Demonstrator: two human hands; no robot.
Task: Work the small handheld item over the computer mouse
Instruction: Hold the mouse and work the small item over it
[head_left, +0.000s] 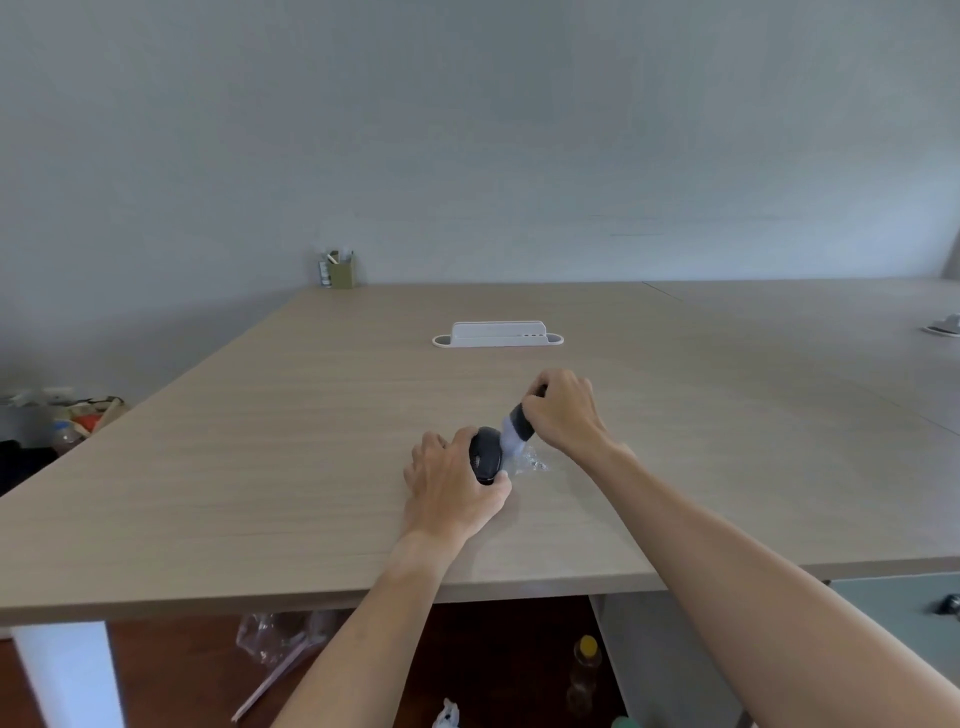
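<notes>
A black computer mouse (485, 454) rests on the wooden desk (291, 447), tipped on its side, and my left hand (451, 482) grips it from the left. My right hand (563, 410) is closed around a small handheld item (516, 428) with a dark grey body and a pale lower end. That pale end touches the right side of the mouse. A crumpled bit of clear plastic wrap (531, 460) lies on the desk just right of the mouse, under the item.
A white cable tray (497, 335) sits further back on the desk. A pen holder (340, 270) stands at the far left corner. A second desk (810, 322) adjoins on the right. Bottles (586, 670) and plastic litter lie on the floor below the front edge.
</notes>
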